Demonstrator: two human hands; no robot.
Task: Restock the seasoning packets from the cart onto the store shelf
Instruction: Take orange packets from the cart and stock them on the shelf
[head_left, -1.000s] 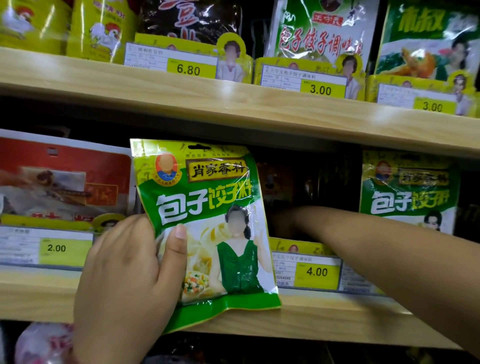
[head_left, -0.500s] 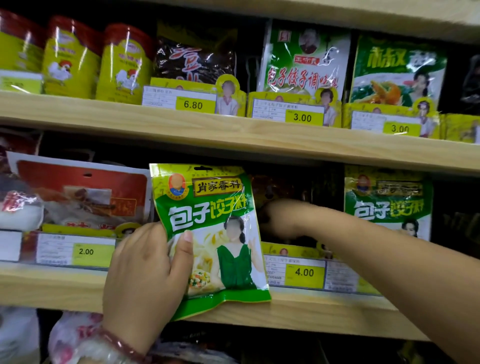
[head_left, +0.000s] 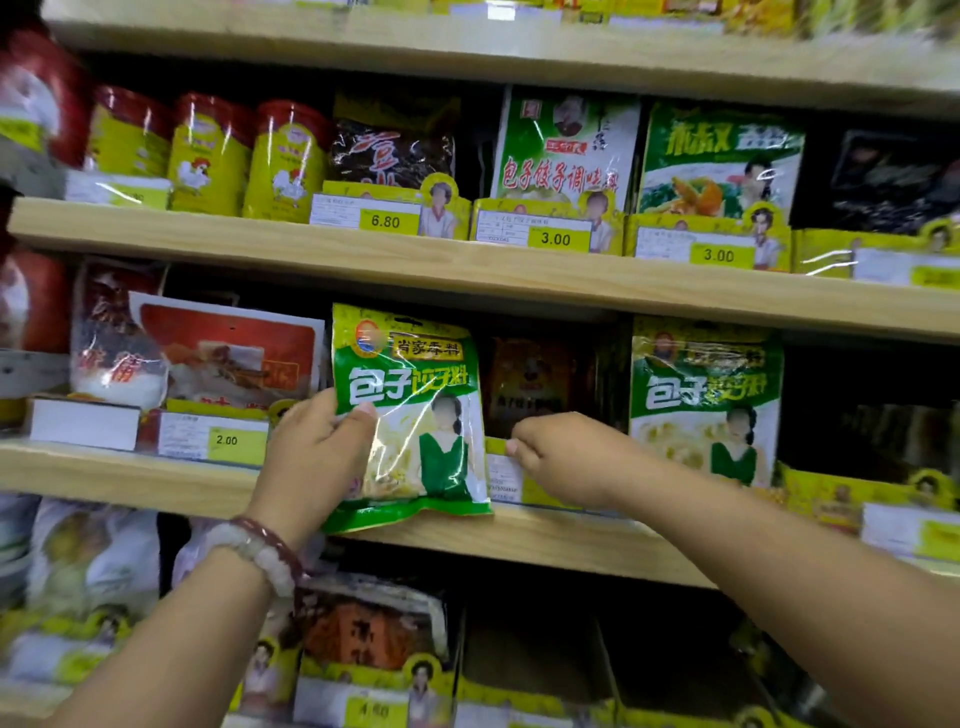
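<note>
Now the left hand (head_left: 317, 452) grips the green seasoning packet (head_left: 410, 415) upright, thumb on front, at the middle shelf (head_left: 130, 473) edge. Right hand (head_left: 561, 457), fingers curled, touches the price-tag strip (head_left: 501, 475) beside the pkt.

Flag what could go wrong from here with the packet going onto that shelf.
1. The left hand pinches the green packet only at its left edge, in front of the shelf; its bottom hangs past the lip, so it may slip or fold.
2. The right hand sits at the price tag holder of the target slot, so it could knock the holder loose.
3. An identical packet stands one slot right; misplacing is possible.
</note>
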